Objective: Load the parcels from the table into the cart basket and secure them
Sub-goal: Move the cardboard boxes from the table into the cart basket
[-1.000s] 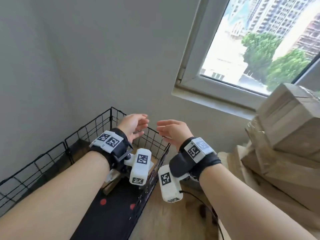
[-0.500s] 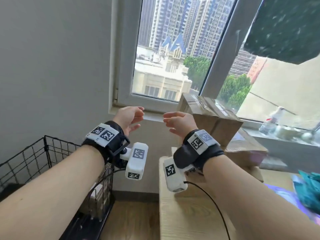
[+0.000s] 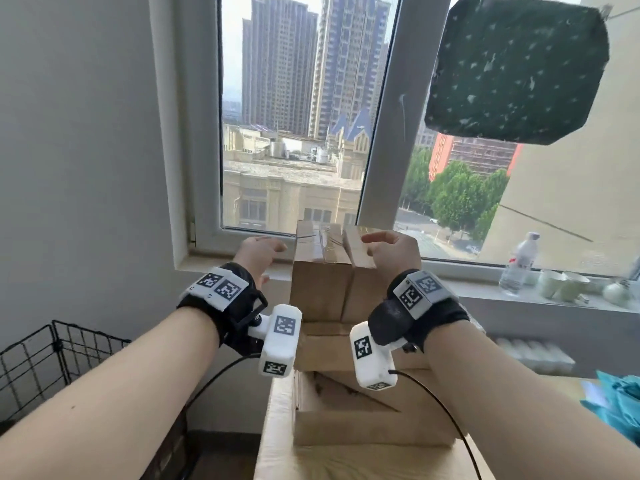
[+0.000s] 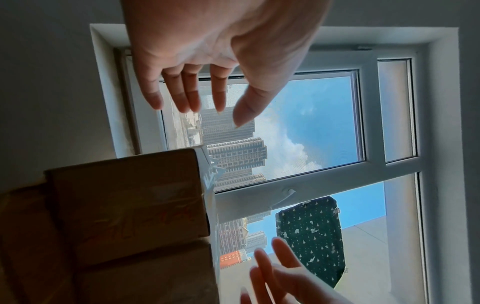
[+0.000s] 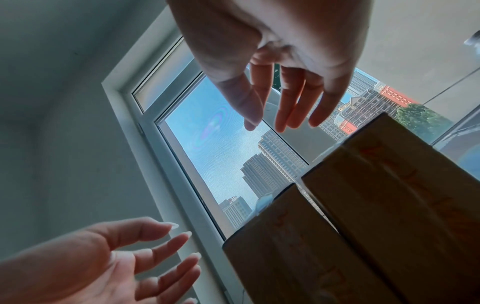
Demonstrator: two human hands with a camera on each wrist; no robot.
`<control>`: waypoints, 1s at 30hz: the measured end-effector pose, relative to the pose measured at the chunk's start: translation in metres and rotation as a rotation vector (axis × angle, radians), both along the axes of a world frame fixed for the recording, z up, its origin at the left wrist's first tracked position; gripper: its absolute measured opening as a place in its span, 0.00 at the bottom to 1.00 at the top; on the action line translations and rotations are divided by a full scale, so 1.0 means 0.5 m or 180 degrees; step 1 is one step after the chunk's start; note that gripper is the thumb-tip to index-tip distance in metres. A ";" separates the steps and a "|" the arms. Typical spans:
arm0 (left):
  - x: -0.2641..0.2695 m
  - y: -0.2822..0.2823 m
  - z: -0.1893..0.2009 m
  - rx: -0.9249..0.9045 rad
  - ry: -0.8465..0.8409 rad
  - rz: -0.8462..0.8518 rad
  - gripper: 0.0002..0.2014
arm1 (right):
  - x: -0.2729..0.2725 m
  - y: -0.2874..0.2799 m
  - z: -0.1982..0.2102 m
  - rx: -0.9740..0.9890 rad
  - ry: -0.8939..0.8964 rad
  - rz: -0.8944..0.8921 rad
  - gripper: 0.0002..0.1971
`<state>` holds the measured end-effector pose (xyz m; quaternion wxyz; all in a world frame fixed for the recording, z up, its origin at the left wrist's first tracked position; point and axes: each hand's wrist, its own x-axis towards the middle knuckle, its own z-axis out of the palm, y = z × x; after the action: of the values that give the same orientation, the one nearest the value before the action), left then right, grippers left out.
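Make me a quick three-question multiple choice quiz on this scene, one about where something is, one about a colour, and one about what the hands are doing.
1. Where does the wire cart basket sit relative to the stacked parcels?
A. To their left, down low
B. On top of them
C. On the windowsill

2. What colour is the top parcel?
A. White
B. Brown cardboard
C. Blue

3. What state are the left hand and right hand in?
A. Both clenched on a strap
B. Both open, either side of the top parcel, holding nothing
C. One holds a bottle

Answers:
1 A, the black mesh shows at the lower left of the head view.
2 B, plain taped cardboard in all views.
3 B, the wrist views show spread fingers clear of the box.
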<state>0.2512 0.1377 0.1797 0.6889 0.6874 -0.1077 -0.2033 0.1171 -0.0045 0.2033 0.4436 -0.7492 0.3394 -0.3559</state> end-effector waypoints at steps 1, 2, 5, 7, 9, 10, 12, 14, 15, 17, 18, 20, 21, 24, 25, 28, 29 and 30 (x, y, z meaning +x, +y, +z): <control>-0.002 -0.018 0.010 0.0108 -0.0105 0.0057 0.17 | -0.004 -0.019 -0.002 0.0017 -0.0015 0.0025 0.13; -0.006 -0.037 0.020 0.0222 -0.0237 0.0117 0.18 | -0.006 -0.037 -0.006 0.0030 -0.0025 0.0046 0.13; -0.006 -0.098 0.038 0.0834 -0.0818 0.0374 0.24 | -0.003 -0.087 -0.016 0.0088 -0.0016 0.0043 0.11; -0.004 -0.139 0.039 0.1283 -0.1126 0.0393 0.28 | 0.003 -0.114 -0.016 0.0135 0.0018 0.0071 0.11; -0.002 -0.174 0.036 0.1687 -0.1246 0.0319 0.33 | 0.013 -0.138 -0.015 0.0149 0.0065 0.0203 0.12; 0.001 -0.188 0.033 0.1886 -0.1288 0.0273 0.35 | 0.020 -0.146 -0.016 0.0140 0.0086 0.0299 0.12; 0.003 -0.210 0.030 0.2246 -0.1342 0.0116 0.41 | 0.033 -0.154 -0.023 0.0075 0.0160 0.0482 0.13; 0.008 -0.231 0.022 0.2547 -0.1401 -0.0001 0.46 | 0.043 -0.159 -0.030 -0.0009 0.0259 0.0576 0.13; 0.008 -0.240 0.020 0.2703 -0.1440 -0.0030 0.48 | 0.047 -0.162 -0.033 -0.0009 0.0301 0.0617 0.13; 0.009 -0.252 0.012 0.2964 -0.1508 -0.0096 0.51 | 0.053 -0.166 -0.041 0.0022 0.0395 0.0708 0.13; 0.012 -0.259 0.009 0.3052 -0.1506 -0.0110 0.51 | 0.054 -0.166 -0.044 0.0017 0.0432 0.0737 0.13; 0.020 -0.268 0.006 0.3158 -0.1513 -0.0109 0.51 | 0.056 -0.168 -0.047 -0.0005 0.0469 0.0738 0.13; 0.024 -0.270 0.006 0.3198 -0.1492 -0.0125 0.52 | 0.057 -0.168 -0.048 -0.0013 0.0490 0.0712 0.12; 0.033 -0.270 0.007 0.3294 -0.1308 -0.0229 0.57 | 0.057 -0.174 -0.058 -0.0003 0.0602 0.0585 0.11; 0.035 -0.270 0.007 0.3281 -0.1246 -0.0247 0.60 | 0.057 -0.175 -0.060 -0.0003 0.0617 0.0549 0.11; 0.043 -0.269 0.002 0.3149 -0.1211 -0.0246 0.62 | 0.055 -0.173 -0.060 -0.0035 0.0740 0.0535 0.11; 0.041 -0.267 0.002 0.3126 -0.1258 -0.0244 0.62 | 0.055 -0.171 -0.060 -0.0073 0.0826 0.0544 0.12; 0.037 -0.265 0.002 0.3127 -0.1306 -0.0255 0.61 | 0.055 -0.169 -0.059 -0.0103 0.0905 0.0541 0.13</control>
<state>0.2700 0.0054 0.1807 0.2424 0.9499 -0.1585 -0.1174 0.1444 -0.0891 0.1736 0.4074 -0.8251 0.3284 -0.2130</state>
